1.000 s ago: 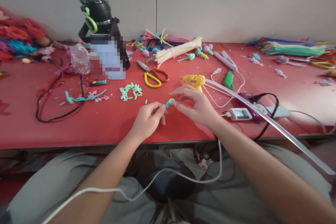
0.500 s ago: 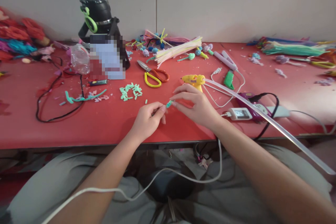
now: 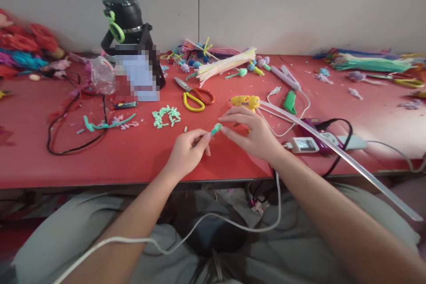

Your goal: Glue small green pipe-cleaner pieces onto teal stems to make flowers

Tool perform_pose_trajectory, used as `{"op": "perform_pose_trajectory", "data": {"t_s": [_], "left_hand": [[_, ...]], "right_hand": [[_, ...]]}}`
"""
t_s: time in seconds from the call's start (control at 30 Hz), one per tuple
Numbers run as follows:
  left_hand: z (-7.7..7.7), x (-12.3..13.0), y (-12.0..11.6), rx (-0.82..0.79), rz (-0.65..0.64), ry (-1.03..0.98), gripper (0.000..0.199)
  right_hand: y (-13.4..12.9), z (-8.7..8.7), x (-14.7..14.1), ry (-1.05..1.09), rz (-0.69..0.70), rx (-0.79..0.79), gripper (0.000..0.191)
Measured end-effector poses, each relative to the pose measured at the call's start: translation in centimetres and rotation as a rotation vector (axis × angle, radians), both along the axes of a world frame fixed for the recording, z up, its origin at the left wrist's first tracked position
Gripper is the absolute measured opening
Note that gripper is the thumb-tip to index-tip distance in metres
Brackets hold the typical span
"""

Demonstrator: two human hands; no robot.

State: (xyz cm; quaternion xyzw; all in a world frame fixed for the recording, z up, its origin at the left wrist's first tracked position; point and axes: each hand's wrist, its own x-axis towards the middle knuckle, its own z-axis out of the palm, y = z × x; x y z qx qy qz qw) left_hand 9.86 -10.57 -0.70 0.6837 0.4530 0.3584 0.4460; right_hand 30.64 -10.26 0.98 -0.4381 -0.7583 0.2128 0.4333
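Observation:
My left hand [image 3: 189, 151] is closed, its thumb and forefinger pinching a small mint-green fuzzy pipe cleaner piece [image 3: 216, 128]. The piece sticks out to the upper right of the fingertips. Close beside its free end is my right hand [image 3: 249, 133], with thumb and forefinger a little apart; whether they touch the piece is hard to see. Left of the hands lies a pile of short mint-green pipe cleaner cuttings [image 3: 166, 116], with one loose cutting [image 3: 185, 129] nearer my left hand. A yellow hot glue gun [image 3: 245, 101] lies just beyond my right hand, a long clear glue stick [image 3: 333, 140] running out of it.
Scissors [image 3: 194, 96] with yellow and orange handles lie behind the hands. Pale pipe cleaners [image 3: 226, 65] are bundled farther back. A power strip [image 3: 353, 141] and white cables are at right. A phone [image 3: 136, 75] leans before a black bottle [image 3: 124, 15] at left.
My right thumb and forefinger have parted slightly and drawn back to the right, showing more of the green piece. My left hand has hardly moved.

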Motion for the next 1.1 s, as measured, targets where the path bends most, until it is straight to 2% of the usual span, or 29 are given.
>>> {"op": "perform_pose_trajectory", "data": {"t_s": [0.13,0.23,0.3,0.37,0.43,0.53,0.63,0.8,0.87,0.97,1.1], "left_hand": [[-0.1,-0.1,0.0,0.021,0.004,-0.007,0.028],[-0.1,-0.2,0.0,0.036,0.051,-0.017,0.026],[-0.1,-0.2,0.0,0.03,0.091,-0.025,0.026],[-0.1,-0.2,0.0,0.026,0.122,-0.027,0.025],[-0.1,-0.2,0.0,0.032,0.152,-0.025,0.025],[-0.3,-0.3,0.1,0.048,0.188,-0.028,0.026],[-0.4,-0.4,0.1,0.054,0.197,-0.048,0.026],[-0.3,-0.5,0.5,0.027,0.201,-0.083,0.024],[-0.3,-0.4,0.7,0.012,0.212,-0.09,0.022],[-0.2,-0.4,1.1,-0.013,0.232,-0.106,0.02],[-0.4,-0.5,1.5,-0.045,0.234,-0.12,0.022]], "right_hand": [[0.1,-0.2,-0.3,0.06,0.016,-0.083,0.021],[0.0,-0.2,-0.1,0.094,-0.142,-0.146,0.023],[-0.2,-0.1,0.2,0.012,-0.287,-0.206,0.041],[-0.5,0.1,0.9,-0.157,-0.397,-0.282,0.06],[-0.6,0.4,1.8,-0.34,-0.474,-0.345,0.067],[-0.3,0.6,3.3,-0.484,-0.587,-0.372,0.062],[0.9,0.0,4.6,-0.445,-0.683,-0.311,0.055],[3.4,-2.4,4.9,-0.319,-0.554,-0.241,0.055],[3.7,-2.9,4.5,-0.227,-0.534,-0.216,0.048],[2.9,-2.6,3.7,-0.015,-0.42,-0.208,0.033],[0.8,-1.7,2.3,0.241,-0.16,-0.393,0.035]]}}
